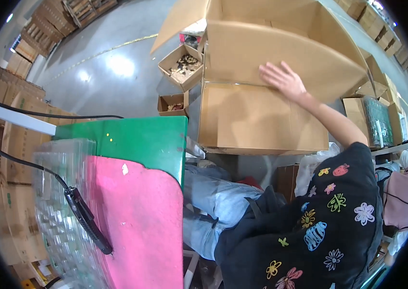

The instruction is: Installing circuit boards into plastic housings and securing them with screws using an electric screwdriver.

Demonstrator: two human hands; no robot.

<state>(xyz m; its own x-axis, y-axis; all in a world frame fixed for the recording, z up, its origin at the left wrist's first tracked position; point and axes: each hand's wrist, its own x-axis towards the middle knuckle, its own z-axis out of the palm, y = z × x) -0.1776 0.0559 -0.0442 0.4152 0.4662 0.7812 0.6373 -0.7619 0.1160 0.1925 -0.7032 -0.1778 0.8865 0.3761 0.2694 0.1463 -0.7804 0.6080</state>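
At far left, stacked brown cartons (23, 202) line the edge of the view; their contents cannot be told. Next, on the green surface (139, 132), a stack of clear plastic trays (62, 207) with moulded cells; whether the cells hold anything is unclear through glare. A slim black tool (86, 219), cable at its upper end, lies slantwise, its lower tip over the edge of a pink mat (141, 226). Mat: smooth face, a few pale worn spots.

Right of the surface, on the floor: a small open box (193, 81) containing loose dark and pale bits; just below it in view, a smaller open box (170, 113) with a little reddish-brown material at the bottom.

Centre to upper right: the large cardboard box (261, 120), beside the surface. Plain tan, open; left flap tilted outward, near flap (247, 50) raised, its upper edge bowed. Inner walls bare brown; bottom hidden. A fold runs between near flap and outer wall, which carries a faint shadow.

Right grip (284, 84): fingers extended and slightly spread, palm toward the near flap, apparently flat against it; nothing grasped. Left grip: outside the view, state cannot be told.

Far right: an open carton (355, 115) holding clear greenish trays (379, 123), set on edge.
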